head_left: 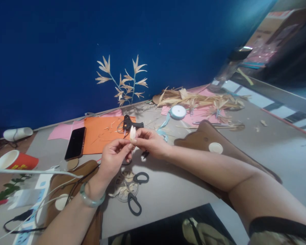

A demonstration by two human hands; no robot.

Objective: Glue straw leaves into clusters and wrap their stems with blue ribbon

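A small pale dried-husk piece (pixel 133 133) points upward between my fingertips over the middle of the table. My left hand (pixel 114 157) pinches it from below, fingers closed. From the right, my right hand (pixel 153 142) closes thumb and fingers on the same piece, the two hands touching or nearly so. Just behind them lies a black glue gun (pixel 132 123) at the edge of an orange sheet (pixel 94 136). Below my hands, black-handled scissors (pixel 134 204) lie by a small dish of pale husk scraps (pixel 126 187), their blades partly hidden.
Husk flowers on stems (pixel 134 81) stand against the blue partition. A ribbon spool (pixel 177 112) and dried husks (pixel 193 98) lie at the back right. Brown cushions (pixel 204 139) flank my arms. A phone (pixel 75 143), a red cup (pixel 22 160) and a corded power strip (pixel 32 221) are left.
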